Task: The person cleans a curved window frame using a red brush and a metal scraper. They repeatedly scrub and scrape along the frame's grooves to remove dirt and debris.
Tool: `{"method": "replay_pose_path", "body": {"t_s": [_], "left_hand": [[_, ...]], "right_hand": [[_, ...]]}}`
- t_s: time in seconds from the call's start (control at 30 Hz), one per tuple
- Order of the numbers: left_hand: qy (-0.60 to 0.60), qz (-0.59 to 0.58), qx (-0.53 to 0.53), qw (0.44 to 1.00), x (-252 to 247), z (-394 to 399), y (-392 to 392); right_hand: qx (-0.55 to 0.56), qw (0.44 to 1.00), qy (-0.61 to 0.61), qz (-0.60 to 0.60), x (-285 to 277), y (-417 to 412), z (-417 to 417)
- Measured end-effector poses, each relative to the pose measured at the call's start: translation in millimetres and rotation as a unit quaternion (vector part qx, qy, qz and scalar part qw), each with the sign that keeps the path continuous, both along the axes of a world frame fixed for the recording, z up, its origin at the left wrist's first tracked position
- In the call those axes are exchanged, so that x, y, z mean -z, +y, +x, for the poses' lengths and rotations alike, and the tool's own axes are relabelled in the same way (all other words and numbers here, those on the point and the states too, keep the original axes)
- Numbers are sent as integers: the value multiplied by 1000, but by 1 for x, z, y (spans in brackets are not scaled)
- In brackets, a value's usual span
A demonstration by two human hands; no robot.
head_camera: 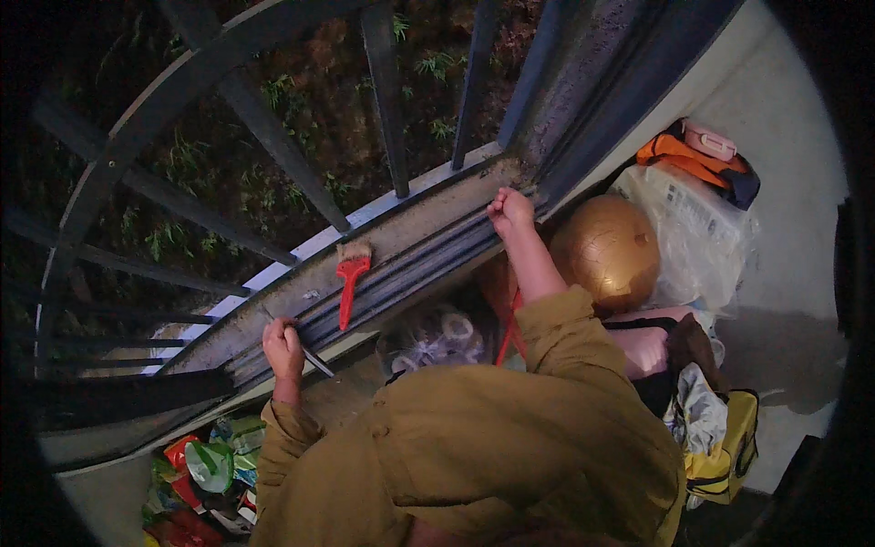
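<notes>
My left hand (284,349) grips a slim metal tool (318,364) at the left part of a window sill; its exact kind is unclear. A thin tip shows above the fingers, over the dusty sill ledge (427,217). At the sill's right end, by the window frame, my right hand (511,212) has its fingers curled in, and nothing shows in it. Between the hands lies a red-handled paint brush (348,284). Its pale bristles rest on the ledge, and its handle crosses the dark window track (410,273).
Metal security bars (386,102) curve outward beyond the sill, with plants behind. Below the sill sits a clear plastic bag (437,342) of items. To the right are a gold ball (608,249), a plastic-wrapped pack (704,239) and a yellow bag (721,451). Colourful packets (208,465) lie at lower left.
</notes>
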State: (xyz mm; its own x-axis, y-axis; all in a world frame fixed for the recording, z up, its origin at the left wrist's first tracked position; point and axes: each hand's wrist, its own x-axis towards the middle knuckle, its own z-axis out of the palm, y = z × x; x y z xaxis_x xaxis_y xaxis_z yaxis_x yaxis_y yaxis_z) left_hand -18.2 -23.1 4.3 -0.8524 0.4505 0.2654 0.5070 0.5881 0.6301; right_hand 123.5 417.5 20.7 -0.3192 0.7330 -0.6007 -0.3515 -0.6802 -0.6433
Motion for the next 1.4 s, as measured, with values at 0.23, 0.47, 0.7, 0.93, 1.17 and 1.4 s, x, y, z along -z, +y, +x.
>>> {"method": "replay_pose_path", "body": {"t_s": [0.23, 0.47, 0.7, 0.93, 1.17, 1.4], "left_hand": [[25, -8, 9, 1000, -3, 1, 1], [5, 12, 11, 1000, 1, 1, 1], [9, 27, 11, 1000, -6, 2, 4], [13, 13, 5, 1000, -6, 1, 5], [3, 19, 10, 1000, 1, -1, 2], [8, 0, 4, 1000, -3, 0, 5]], "right_hand": [[44, 997, -58, 24, 17, 24, -21], [-21, 994, -96, 45, 26, 29, -15], [-62, 994, -75, 45, 10, 18, -4], [-72, 993, -82, 48, 9, 40, -9], [-63, 991, -108, 51, 21, 47, -20], [-42, 999, -20, 4, 38, 53, -26]]}}
